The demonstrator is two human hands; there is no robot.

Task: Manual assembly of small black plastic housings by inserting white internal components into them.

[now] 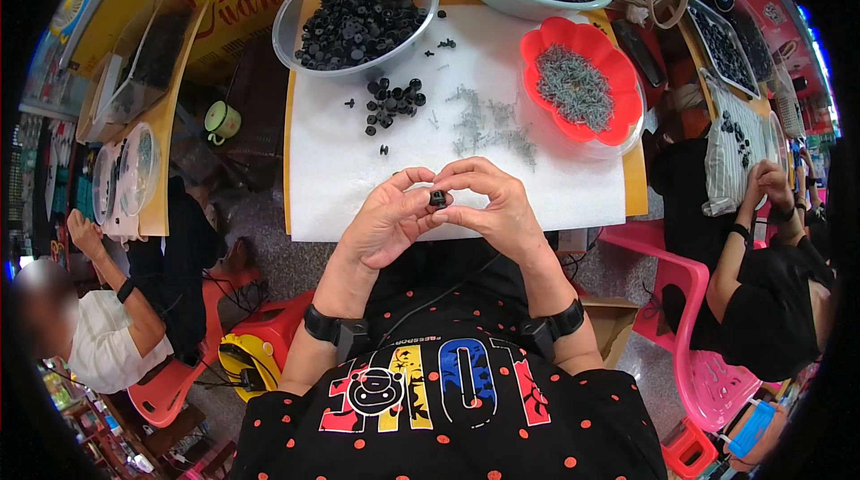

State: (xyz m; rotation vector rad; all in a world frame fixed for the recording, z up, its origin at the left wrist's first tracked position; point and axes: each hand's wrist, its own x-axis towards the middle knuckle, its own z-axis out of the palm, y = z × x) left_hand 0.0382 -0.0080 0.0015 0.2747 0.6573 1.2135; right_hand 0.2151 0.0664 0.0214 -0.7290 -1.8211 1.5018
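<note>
Both my hands meet over the near edge of the table, around a small black round plastic piece (437, 199). My left hand (391, 218) pinches it from one side, with the other fingers curled beneath. From the other side, the fingertips and thumb of my right hand (493, 201) close on it. Beyond my hands lies a loose cluster of similar black plastic pieces (394, 102), with one single piece (384, 150) nearer to me. Thin silver screws (488, 126) are scattered to the right of that cluster.
A clear bowl (285, 32) and a pale green basin (502, 4), both full of black pieces, stand at the back. A red scalloped dish (627, 77) holds many screws. White sheeting (331, 202) covers the table. People sit at tables on both sides, near a pink chair (694, 301).
</note>
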